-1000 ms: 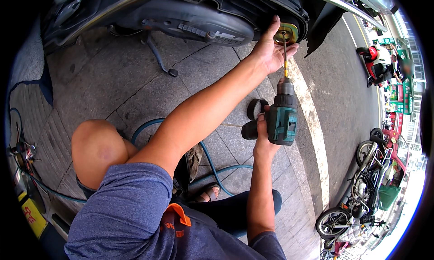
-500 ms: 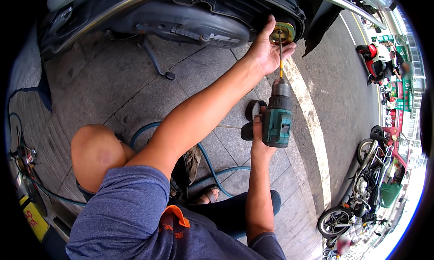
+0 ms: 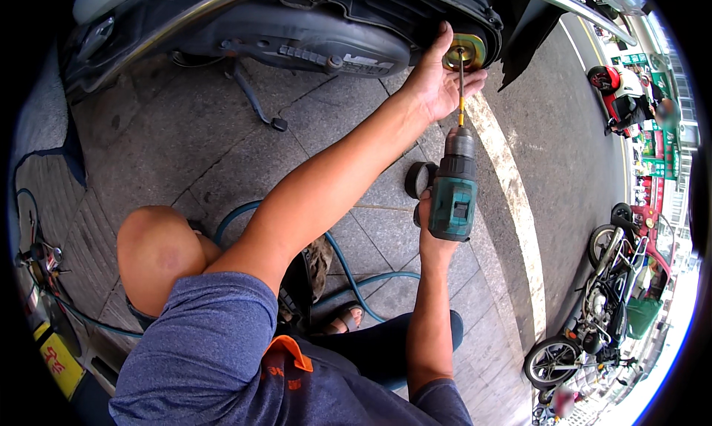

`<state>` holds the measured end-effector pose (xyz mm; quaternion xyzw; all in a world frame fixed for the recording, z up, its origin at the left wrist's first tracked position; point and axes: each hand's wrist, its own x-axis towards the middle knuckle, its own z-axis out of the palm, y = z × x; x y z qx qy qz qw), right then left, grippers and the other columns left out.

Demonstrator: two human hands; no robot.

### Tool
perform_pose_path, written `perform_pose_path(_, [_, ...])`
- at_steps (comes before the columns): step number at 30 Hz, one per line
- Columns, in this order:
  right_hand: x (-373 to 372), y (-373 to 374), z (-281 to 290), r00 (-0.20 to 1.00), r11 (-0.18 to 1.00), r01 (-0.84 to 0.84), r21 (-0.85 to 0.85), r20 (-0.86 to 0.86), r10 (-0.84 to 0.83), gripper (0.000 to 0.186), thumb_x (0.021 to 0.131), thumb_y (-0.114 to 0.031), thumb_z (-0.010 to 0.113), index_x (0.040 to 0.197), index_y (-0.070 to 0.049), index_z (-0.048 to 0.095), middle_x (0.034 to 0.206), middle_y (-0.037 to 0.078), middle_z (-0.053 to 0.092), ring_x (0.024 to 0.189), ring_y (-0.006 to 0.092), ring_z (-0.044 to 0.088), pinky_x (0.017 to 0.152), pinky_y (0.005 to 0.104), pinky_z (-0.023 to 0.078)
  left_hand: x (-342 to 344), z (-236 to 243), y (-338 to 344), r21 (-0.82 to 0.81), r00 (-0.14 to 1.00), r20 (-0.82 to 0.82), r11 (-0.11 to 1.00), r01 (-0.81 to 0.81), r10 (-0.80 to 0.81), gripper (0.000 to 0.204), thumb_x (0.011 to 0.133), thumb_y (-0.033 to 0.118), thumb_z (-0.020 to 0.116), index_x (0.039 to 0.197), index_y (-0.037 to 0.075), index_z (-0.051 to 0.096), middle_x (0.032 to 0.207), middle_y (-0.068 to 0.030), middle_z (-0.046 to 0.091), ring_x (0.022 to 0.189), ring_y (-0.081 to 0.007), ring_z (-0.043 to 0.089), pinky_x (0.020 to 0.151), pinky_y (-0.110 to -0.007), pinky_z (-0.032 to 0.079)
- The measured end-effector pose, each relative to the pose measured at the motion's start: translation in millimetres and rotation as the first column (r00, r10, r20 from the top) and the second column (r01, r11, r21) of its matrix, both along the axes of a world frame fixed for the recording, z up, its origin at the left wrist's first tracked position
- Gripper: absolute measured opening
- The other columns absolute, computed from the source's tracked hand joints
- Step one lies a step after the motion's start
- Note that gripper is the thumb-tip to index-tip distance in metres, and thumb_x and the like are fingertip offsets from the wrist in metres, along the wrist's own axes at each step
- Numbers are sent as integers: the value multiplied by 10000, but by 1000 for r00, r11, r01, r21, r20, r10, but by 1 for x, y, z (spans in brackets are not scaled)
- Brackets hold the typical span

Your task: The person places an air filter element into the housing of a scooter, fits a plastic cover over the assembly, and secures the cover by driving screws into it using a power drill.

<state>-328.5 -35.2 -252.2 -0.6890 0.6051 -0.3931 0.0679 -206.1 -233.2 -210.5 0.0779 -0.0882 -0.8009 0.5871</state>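
My right hand is wrapped round the handle of a teal and black cordless drill, which points away from me. Its long bit, with a yellow band, reaches to the centre of a gold-coloured round metal plate on the underside of a dark scooter. My left hand lies beside the bit, palm showing. Its thumb stands up along the plate's left edge, and its fingers stretch out flat below the plate, behind the bit. Whether those fingers press on the plate, I cannot tell.
A black round cup-like part sits on the paving left of the drill. A blue-green hose curls past my foot. The scooter's stand juts down at left. Parked motorbikes and a red scooter line the right.
The drill has turned slightly in my right hand, so less of its battery end shows at the left. My left hand keeps its place beside the plate.
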Motion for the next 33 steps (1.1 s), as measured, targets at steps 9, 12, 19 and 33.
perform_pose_path(9, [5, 0, 27, 999, 1000, 9, -11, 50, -8, 473, 760, -60, 689, 1212, 2, 567, 925, 139, 682, 802, 282, 669, 794, 357, 516, 6, -10, -4, -53, 995, 34, 994, 95, -93, 1152, 670, 791, 622, 1280, -152, 364, 1253, -293, 463, 1244, -371, 481, 1091, -490, 379])
perform_pose_path(12, [3, 0, 31, 1000, 1000, -8, 4, 0, 8, 548, 766, -28, 666, 1293, 5, 521, 1032, 181, 669, 930, 305, 670, 849, 373, 505, 14, -11, -3, -33, 984, 49, 984, 173, -171, 1170, 654, 813, 608, 1286, -142, 370, 1249, -296, 486, 1221, -369, 508, 1076, -493, 395])
perform_pose_path(19, [-8, 26, 47, 992, 998, -58, -7, -109, 56, 494, 778, -42, 651, 1262, -15, 558, 1111, 210, 641, 1002, 382, 629, 885, 400, 486, 3, -10, 61, -173, 931, 219, 927, 332, -293, 543, 1027, 434, 325, 1266, -27, 486, 1213, -226, 606, 1148, -354, 587, 1012, -475, 456])
perform_pose_path(33, [-257, 126, -64, 784, 890, 220, 398, -616, 81, 639, 742, -122, 675, 1352, -136, 481, 1109, 142, 633, 995, 345, 616, 828, 428, 496, 146, -139, 151, -39, -312, 925, 871, 489, 216, 274, 870, 252, 639, 1004, 16, 673, 880, -129, 710, 853, -200, 678, 759, -332, 511])
